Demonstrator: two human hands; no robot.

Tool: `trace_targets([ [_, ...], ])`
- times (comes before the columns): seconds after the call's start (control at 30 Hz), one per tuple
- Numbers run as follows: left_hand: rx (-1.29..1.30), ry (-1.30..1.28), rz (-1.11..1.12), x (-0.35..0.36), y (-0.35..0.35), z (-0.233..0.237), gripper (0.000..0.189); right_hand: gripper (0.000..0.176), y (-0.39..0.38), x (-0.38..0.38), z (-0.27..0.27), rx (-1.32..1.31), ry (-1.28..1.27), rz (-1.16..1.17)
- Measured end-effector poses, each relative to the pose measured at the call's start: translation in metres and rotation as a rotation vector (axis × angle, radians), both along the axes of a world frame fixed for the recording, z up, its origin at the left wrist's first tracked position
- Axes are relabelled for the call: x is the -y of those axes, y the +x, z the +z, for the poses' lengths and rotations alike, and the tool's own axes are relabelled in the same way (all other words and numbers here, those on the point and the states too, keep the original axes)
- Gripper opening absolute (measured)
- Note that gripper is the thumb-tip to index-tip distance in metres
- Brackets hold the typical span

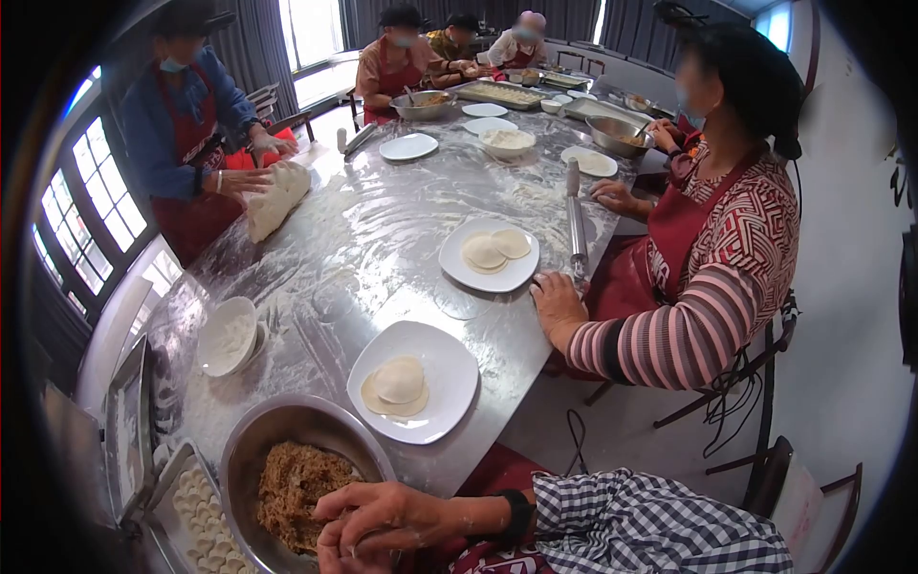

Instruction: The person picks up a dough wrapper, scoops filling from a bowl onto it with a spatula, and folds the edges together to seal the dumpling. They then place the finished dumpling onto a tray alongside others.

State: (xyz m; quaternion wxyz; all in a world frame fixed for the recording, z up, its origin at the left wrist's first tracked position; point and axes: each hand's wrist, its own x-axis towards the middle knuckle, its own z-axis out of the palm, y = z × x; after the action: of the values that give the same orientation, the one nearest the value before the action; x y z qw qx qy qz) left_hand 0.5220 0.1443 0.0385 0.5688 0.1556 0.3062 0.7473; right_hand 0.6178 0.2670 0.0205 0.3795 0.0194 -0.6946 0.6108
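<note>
My right hand, with a black wristband and a checked sleeve, is over the near rim of a steel bowl of brown minced filling. Its fingers are bent and pressed together. Below it, at the bottom edge, the fingers of my left hand show in part, curled against the right. What the two hands pinch is hidden. A square white plate with round dough wrappers lies just beyond the bowl.
A tray of shaped dumplings stands left of the bowl, near a white flour bowl. Another plate holds wrappers. A co-worker's hand rests by a rolling pin. Across the floured table, another person handles dough.
</note>
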Motion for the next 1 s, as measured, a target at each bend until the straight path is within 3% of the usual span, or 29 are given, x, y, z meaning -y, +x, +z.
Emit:
trace_targets([
  [0.27,0.009,-0.029,-0.081,0.004,-0.005,-0.01,0.042,0.014,-0.001,0.001,-0.007,-0.015,0.136,-0.035],
  [0.5,0.045,-0.002,-0.022,0.002,-0.002,-0.009,0.038,0.014,-0.003,0.0,-0.013,-0.098,0.137,-0.018],
  [0.7,0.104,-0.204,0.075,-0.003,0.004,-0.006,0.036,0.013,0.001,0.001,0.003,0.009,0.188,-0.124],
  [0.77,0.037,-0.084,0.096,-0.005,0.005,-0.007,0.045,0.013,0.0,-0.002,-0.002,-0.04,0.19,-0.097],
  [0.93,0.055,-0.102,0.104,-0.006,0.008,-0.001,0.043,0.023,-0.003,-0.003,-0.004,-0.056,0.195,-0.062],
  [1.0,0.087,-0.077,0.105,-0.007,0.009,0.002,0.041,0.023,-0.001,0.0,0.008,0.051,0.198,-0.166],
])
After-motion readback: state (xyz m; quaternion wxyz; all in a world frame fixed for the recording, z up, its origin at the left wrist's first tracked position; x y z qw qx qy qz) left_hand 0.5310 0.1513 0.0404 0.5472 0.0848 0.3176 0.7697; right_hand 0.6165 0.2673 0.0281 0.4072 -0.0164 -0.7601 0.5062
